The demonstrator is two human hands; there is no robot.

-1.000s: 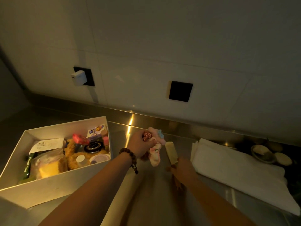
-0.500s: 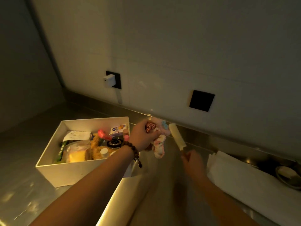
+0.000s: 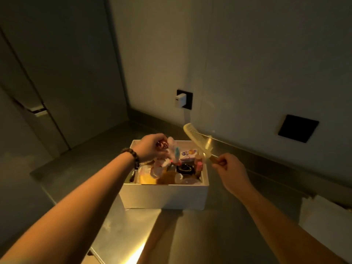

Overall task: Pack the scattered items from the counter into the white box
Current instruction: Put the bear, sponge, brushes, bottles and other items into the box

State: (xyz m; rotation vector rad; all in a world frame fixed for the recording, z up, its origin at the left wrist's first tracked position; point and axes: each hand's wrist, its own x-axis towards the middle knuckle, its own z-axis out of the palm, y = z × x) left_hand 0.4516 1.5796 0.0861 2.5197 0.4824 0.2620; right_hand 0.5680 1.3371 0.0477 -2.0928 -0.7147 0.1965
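Gripping soft pastel hair ties (image 3: 167, 155), left hand (image 3: 152, 148) over boxy white box (image 3: 163, 195); right hand (image 3: 231, 171) pinching toothed plastic comb (image 3: 198, 140).

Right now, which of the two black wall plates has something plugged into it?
The left wall plate, above the white box: a white adapter sticks out of it. The right wall plate is bare black.

Dim overall, warm yellow cast; brightest along a glowing strip at the near edge of the surface (image 3: 133, 252); soft glare on the steel behind the comb (image 3: 198, 141); murky shadow at left; wide-angle bending toward the edges; slight blur around the left hand (image 3: 152, 147).
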